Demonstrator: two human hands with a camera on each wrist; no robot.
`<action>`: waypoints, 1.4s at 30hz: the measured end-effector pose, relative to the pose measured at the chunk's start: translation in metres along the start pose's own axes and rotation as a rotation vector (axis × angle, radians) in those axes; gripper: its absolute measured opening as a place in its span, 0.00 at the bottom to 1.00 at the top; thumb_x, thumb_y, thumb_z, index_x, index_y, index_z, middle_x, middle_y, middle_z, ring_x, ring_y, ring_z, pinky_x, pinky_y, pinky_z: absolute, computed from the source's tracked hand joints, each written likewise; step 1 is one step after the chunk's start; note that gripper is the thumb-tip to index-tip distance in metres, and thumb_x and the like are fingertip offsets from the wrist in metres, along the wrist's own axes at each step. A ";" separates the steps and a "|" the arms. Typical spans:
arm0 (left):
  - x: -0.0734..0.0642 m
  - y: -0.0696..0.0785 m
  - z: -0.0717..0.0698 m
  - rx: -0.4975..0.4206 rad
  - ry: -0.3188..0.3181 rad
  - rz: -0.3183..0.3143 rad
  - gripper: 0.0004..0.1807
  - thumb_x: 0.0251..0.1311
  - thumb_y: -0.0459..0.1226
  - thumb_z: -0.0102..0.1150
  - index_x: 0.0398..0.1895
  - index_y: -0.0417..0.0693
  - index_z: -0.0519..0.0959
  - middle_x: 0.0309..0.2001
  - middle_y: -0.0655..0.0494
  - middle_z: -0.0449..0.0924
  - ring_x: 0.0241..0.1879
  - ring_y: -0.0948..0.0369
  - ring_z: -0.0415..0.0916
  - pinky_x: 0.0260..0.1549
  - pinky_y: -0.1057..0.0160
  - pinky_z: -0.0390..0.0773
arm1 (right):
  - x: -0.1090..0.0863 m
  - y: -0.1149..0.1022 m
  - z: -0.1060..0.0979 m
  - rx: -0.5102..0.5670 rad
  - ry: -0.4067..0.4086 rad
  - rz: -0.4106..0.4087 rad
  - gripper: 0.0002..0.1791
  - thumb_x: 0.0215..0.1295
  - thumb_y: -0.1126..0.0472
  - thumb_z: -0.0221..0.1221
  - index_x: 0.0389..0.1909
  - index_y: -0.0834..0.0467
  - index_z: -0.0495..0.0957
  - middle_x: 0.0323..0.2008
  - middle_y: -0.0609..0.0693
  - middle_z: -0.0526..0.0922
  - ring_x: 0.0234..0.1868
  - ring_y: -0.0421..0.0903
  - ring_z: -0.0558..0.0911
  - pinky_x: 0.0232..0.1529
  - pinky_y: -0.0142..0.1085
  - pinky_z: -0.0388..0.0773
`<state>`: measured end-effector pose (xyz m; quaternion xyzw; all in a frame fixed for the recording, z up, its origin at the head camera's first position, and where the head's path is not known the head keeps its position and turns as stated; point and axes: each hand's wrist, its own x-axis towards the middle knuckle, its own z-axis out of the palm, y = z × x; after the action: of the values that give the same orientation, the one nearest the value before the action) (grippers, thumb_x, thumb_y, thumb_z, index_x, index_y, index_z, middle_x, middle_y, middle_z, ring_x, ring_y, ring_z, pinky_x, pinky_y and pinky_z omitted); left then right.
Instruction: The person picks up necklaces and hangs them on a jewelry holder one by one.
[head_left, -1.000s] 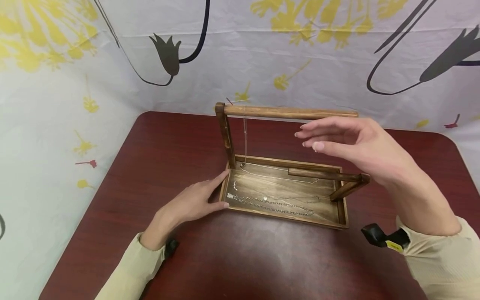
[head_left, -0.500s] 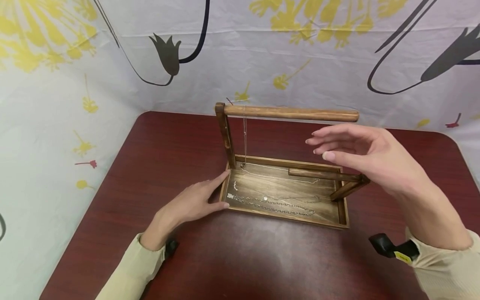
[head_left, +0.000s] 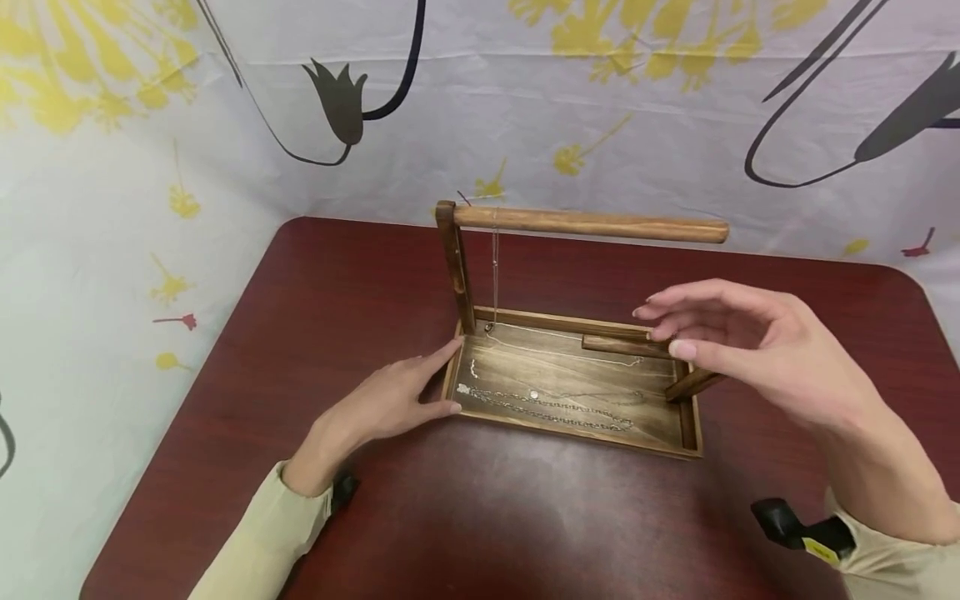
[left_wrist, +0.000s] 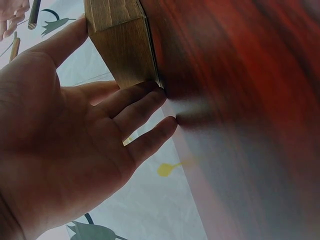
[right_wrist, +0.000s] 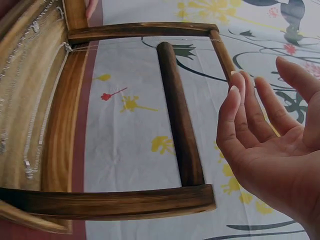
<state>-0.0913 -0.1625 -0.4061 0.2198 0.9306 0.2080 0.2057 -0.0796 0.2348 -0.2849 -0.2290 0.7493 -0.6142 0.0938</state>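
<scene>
A wooden jewelry stand has a shallow tray (head_left: 577, 431) with two bars of differing height above it. My left hand (head_left: 382, 404) spans the tray's left end, thumb at the near corner and fingers stretched along the side; the left wrist view shows those fingers straight against the wood. Over the upper bar (head_left: 592, 223), near its left end, hangs a thin necklace (head_left: 495, 275). My right hand (head_left: 780, 354) hovers at the stand's right side with bent, loose fingers and nothing in them. It hides part of the lower bar (head_left: 626, 346) and its post in the head view.
Inside the tray lie a chunkier silver chain (head_left: 570, 408), a fine chain with a round pendant (head_left: 534, 394) and another thin chain (head_left: 570, 358). The stand sits on a dark red table (head_left: 360, 300), backed by a patterned cloth (head_left: 405, 167).
My right hand has come down and to the right, from beside the upper bar to the lower bar. The left hand and stand stay in place; the head view shifts slightly.
</scene>
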 end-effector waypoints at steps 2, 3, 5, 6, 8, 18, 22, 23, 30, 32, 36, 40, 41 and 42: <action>0.000 0.000 0.000 0.000 0.000 0.000 0.49 0.62 0.62 0.59 0.80 0.72 0.43 0.70 0.48 0.67 0.69 0.47 0.65 0.65 0.45 0.66 | -0.004 0.002 0.000 -0.018 0.007 0.030 0.24 0.61 0.81 0.60 0.59 0.69 0.75 0.52 0.60 0.83 0.48 0.49 0.83 0.38 0.33 0.82; 0.000 0.000 0.000 -0.002 0.000 0.000 0.49 0.62 0.62 0.59 0.80 0.72 0.43 0.70 0.48 0.67 0.69 0.47 0.64 0.65 0.45 0.66 | -0.006 0.003 0.000 -0.031 0.012 0.043 0.24 0.61 0.81 0.60 0.59 0.69 0.75 0.53 0.61 0.82 0.49 0.49 0.83 0.39 0.33 0.82; 0.001 0.001 0.000 -0.005 0.003 -0.001 0.49 0.62 0.62 0.59 0.80 0.72 0.44 0.70 0.49 0.66 0.69 0.47 0.64 0.66 0.45 0.66 | -0.010 0.005 -0.001 -0.040 0.022 0.068 0.24 0.61 0.81 0.60 0.59 0.69 0.75 0.54 0.61 0.82 0.49 0.48 0.83 0.40 0.34 0.83; 0.001 0.001 -0.001 -0.005 0.004 -0.002 0.49 0.62 0.61 0.60 0.80 0.72 0.44 0.71 0.49 0.66 0.69 0.47 0.64 0.66 0.45 0.66 | -0.012 0.006 -0.002 -0.037 0.026 0.073 0.24 0.61 0.81 0.59 0.59 0.70 0.74 0.54 0.61 0.81 0.49 0.48 0.83 0.40 0.34 0.83; 0.000 0.001 -0.001 -0.003 0.006 -0.003 0.49 0.62 0.61 0.60 0.80 0.71 0.44 0.71 0.48 0.66 0.69 0.47 0.65 0.65 0.45 0.66 | -0.015 0.009 -0.002 -0.022 0.027 0.076 0.24 0.61 0.81 0.59 0.59 0.71 0.74 0.54 0.62 0.81 0.49 0.48 0.83 0.41 0.35 0.83; 0.000 0.002 0.000 -0.005 0.005 -0.007 0.49 0.62 0.61 0.60 0.80 0.71 0.44 0.71 0.49 0.65 0.69 0.49 0.65 0.65 0.46 0.66 | -0.024 0.016 0.000 0.090 0.012 0.012 0.26 0.58 0.87 0.54 0.59 0.74 0.72 0.51 0.67 0.80 0.49 0.52 0.83 0.45 0.34 0.82; 0.000 0.002 -0.001 -0.003 0.007 -0.002 0.49 0.62 0.61 0.60 0.80 0.70 0.44 0.71 0.47 0.66 0.68 0.49 0.65 0.65 0.46 0.66 | -0.029 0.018 0.001 0.076 0.003 0.017 0.27 0.57 0.88 0.54 0.59 0.74 0.72 0.51 0.66 0.81 0.49 0.52 0.83 0.47 0.33 0.81; 0.000 0.001 -0.001 -0.001 0.009 -0.002 0.49 0.62 0.61 0.60 0.80 0.70 0.44 0.71 0.47 0.66 0.68 0.49 0.65 0.65 0.46 0.66 | -0.030 0.019 0.002 0.062 0.002 0.024 0.27 0.57 0.88 0.54 0.59 0.73 0.72 0.51 0.65 0.81 0.49 0.51 0.83 0.47 0.33 0.81; 0.001 0.001 -0.001 -0.003 0.015 0.007 0.49 0.62 0.61 0.60 0.80 0.69 0.44 0.71 0.48 0.65 0.68 0.51 0.65 0.65 0.48 0.67 | -0.035 0.034 0.006 0.141 -0.032 -0.042 0.26 0.58 0.88 0.54 0.59 0.76 0.71 0.51 0.66 0.81 0.50 0.53 0.83 0.48 0.35 0.81; 0.001 0.002 -0.001 -0.007 0.013 0.004 0.50 0.62 0.61 0.60 0.80 0.69 0.44 0.71 0.48 0.65 0.69 0.51 0.65 0.65 0.48 0.67 | -0.036 0.039 0.008 0.154 -0.044 -0.056 0.26 0.57 0.88 0.54 0.59 0.76 0.71 0.51 0.66 0.81 0.50 0.53 0.83 0.49 0.35 0.81; 0.001 0.002 -0.001 -0.009 0.012 -0.001 0.49 0.62 0.61 0.60 0.80 0.70 0.44 0.72 0.49 0.64 0.69 0.51 0.65 0.66 0.48 0.66 | -0.037 0.045 0.011 0.136 -0.069 -0.059 0.26 0.57 0.88 0.55 0.59 0.75 0.72 0.51 0.65 0.81 0.50 0.52 0.83 0.50 0.34 0.80; 0.000 0.002 -0.001 -0.007 0.016 0.002 0.49 0.62 0.61 0.60 0.80 0.70 0.44 0.71 0.48 0.65 0.69 0.51 0.65 0.65 0.48 0.67 | -0.038 0.048 0.013 0.148 -0.074 -0.064 0.26 0.57 0.88 0.54 0.59 0.75 0.72 0.51 0.66 0.81 0.51 0.52 0.83 0.50 0.35 0.80; 0.000 0.002 -0.001 -0.007 0.017 0.004 0.49 0.62 0.61 0.60 0.80 0.70 0.44 0.71 0.48 0.65 0.69 0.51 0.65 0.65 0.48 0.67 | -0.038 0.049 0.014 0.155 -0.073 -0.064 0.26 0.58 0.88 0.54 0.59 0.75 0.72 0.52 0.67 0.80 0.51 0.52 0.83 0.51 0.35 0.80; 0.000 0.002 -0.001 -0.007 0.018 0.004 0.49 0.62 0.60 0.60 0.80 0.70 0.44 0.71 0.48 0.65 0.68 0.51 0.65 0.65 0.48 0.67 | -0.038 0.049 0.014 0.158 -0.072 -0.060 0.26 0.58 0.87 0.54 0.59 0.75 0.71 0.52 0.67 0.80 0.52 0.53 0.83 0.51 0.35 0.80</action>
<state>-0.0909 -0.1616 -0.4047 0.2193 0.9312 0.2138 0.1978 -0.0514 0.2466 -0.3406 -0.2651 0.6874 -0.6654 0.1201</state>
